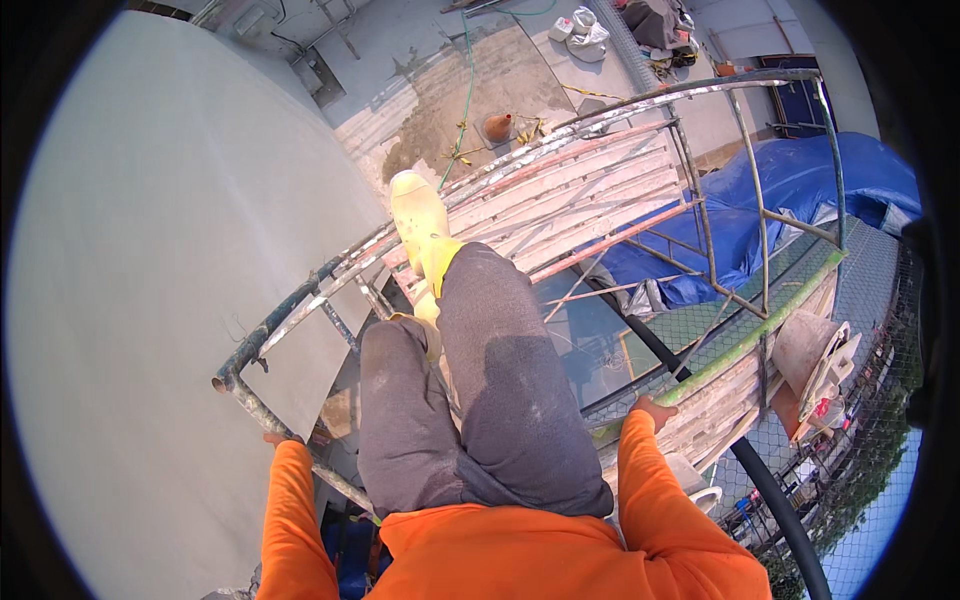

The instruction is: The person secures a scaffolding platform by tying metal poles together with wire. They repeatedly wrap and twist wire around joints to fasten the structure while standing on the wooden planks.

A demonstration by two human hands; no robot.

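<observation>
My left hand (282, 438) is closed around a paint-spattered scaffold pipe (246, 393) beside the pale wall. On the other side, my right hand (655, 410) grips the green edge rail (735, 357) of a scaffold platform. Both arms, in orange sleeves, reach outward and down from my body. Between them my legs in grey trousers stretch forward, with one yellow boot (420, 215) over the slatted scaffold deck (580, 200). The other boot is mostly hidden behind my knee.
A smooth grey wall (150, 280) fills the left. Far below lie an orange cone (498, 127), a green hose (468, 80) and white sacks (588, 38). Blue tarpaulin (780, 190) covers things at right. Buckets (805, 350) stand on the right platform near wire mesh.
</observation>
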